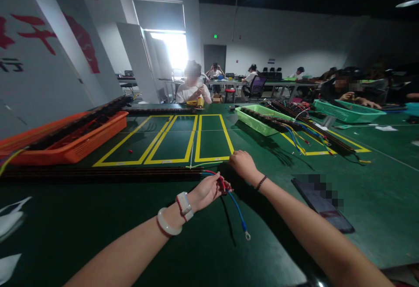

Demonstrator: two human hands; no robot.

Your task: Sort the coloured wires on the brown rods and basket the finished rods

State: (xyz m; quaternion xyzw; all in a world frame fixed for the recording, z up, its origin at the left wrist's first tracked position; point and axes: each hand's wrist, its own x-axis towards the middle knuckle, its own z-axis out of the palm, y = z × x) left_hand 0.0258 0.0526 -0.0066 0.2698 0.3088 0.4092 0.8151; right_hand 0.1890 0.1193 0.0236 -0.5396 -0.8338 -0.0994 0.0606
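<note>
A long black-sleeved cable bundle [104, 174] lies across the green table, its coloured wires coming out at the right end. My left hand [208, 190] is closed around the red and blue wires near that end. From under its fingers a blue wire [236, 206] hangs down toward me, tipped with a metal ring terminal [248, 236]. My right hand [242, 164] is just beyond, fingers curled at the end of a yellow-green wire [209, 164] that runs left over the tape line; the fingertips are partly hidden.
An orange basket [98, 145] with black cable bundles stands at left, a light green basket [258, 123] at right. A phone [322, 206] lies right of my right forearm. Yellow tape rectangles [214, 160] mark the table. A person [194, 88] sits across; another [347, 86] is at far right.
</note>
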